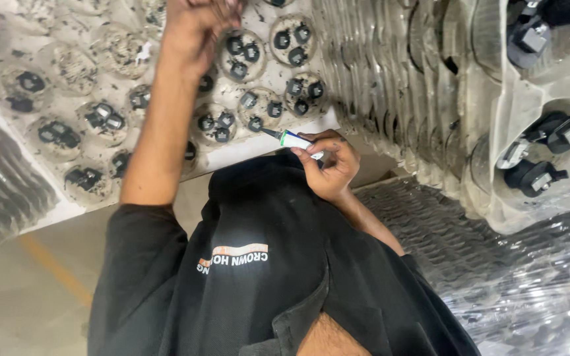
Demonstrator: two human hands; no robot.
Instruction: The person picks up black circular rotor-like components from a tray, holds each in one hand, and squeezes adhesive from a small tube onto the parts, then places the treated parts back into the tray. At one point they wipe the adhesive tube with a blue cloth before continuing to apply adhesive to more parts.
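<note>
A single head-worn camera looks steeply down the person's own chest, so close that the black shirt [265, 264] fills the lower middle of the view. Beyond it the camera faces the clear moulded plastic tray [166, 86] of small black parts, with the grey floor [28, 290] at lower left.

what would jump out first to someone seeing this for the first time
The clear plastic tray at upper left, its round pockets each holding dark small parts. The left hand reaches up over it at the top edge. The right hand, mid-frame over the black shirt, holds a white marker with a green band.
</note>
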